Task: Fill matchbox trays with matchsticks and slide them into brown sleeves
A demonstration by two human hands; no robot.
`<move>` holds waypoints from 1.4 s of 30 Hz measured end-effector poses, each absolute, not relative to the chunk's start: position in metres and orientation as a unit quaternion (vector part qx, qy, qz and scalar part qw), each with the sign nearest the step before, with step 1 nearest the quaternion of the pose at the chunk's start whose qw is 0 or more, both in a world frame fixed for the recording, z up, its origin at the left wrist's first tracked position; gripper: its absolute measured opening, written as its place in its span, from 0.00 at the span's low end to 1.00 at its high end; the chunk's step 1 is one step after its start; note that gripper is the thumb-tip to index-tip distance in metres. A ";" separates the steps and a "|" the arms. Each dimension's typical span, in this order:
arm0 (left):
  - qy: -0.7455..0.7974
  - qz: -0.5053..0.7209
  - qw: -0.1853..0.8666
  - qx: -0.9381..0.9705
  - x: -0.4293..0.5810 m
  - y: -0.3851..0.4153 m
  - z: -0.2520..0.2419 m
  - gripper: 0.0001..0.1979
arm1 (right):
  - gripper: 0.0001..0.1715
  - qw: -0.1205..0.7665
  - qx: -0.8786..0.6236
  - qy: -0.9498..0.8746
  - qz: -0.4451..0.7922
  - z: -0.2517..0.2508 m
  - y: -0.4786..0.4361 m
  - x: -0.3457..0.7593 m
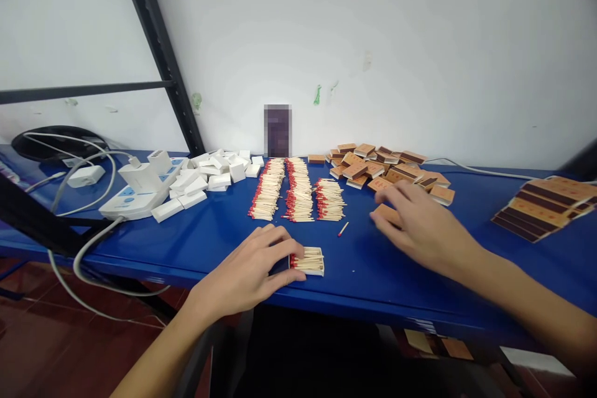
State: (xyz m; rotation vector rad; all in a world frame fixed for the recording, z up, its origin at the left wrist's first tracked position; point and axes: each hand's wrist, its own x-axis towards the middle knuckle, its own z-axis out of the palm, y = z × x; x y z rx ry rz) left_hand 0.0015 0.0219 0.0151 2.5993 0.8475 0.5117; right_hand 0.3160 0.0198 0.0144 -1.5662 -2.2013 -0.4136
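Note:
My left hand [261,267] grips a small white matchbox tray [323,264] between thumb and fingers near the table's front edge. Matches [308,260] with red heads fill this tray, heads to the left. My right hand [415,224] curls over an orange matchbox sleeve [388,214], which sits between its thumb and index finger; the far end of the sleeve is hidden. One loose match [343,229] lies between my hands. Behind it, matches are laid in three rows: a left row [268,189], a middle row [298,189] and a shorter right row [330,200].
White empty trays [205,171] are heaped at the left, beside a power strip [144,189] with cables. Orange matchbox sleeves [373,165] are piled at the back right. Flattened sleeves [541,211] lie far right on the blue table [466,286]. A black metal post [158,43] rises back left.

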 end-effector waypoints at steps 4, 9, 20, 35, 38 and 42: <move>0.301 0.181 0.166 0.922 0.002 0.021 0.014 0.15 | 0.17 0.127 -0.615 -0.759 -0.169 0.002 0.021 0.354; 0.289 0.153 0.129 0.936 0.003 0.020 0.017 0.19 | 0.10 0.158 -0.593 -0.786 -0.073 -0.003 0.002 0.339; 0.279 0.140 0.110 0.944 0.001 0.021 0.016 0.16 | 0.07 0.152 -0.493 -0.851 0.102 0.014 -0.031 0.270; 0.300 0.215 0.203 0.907 -0.001 0.021 0.009 0.17 | 0.09 0.190 -0.453 -0.852 0.182 0.014 -0.015 0.262; 0.298 0.231 0.224 0.899 -0.001 0.022 0.009 0.21 | 0.11 0.200 -0.450 -0.846 0.205 0.015 -0.016 0.260; 0.283 0.238 0.259 0.892 0.004 0.021 0.010 0.23 | 0.12 0.220 -0.448 -0.836 0.227 0.010 -0.022 0.251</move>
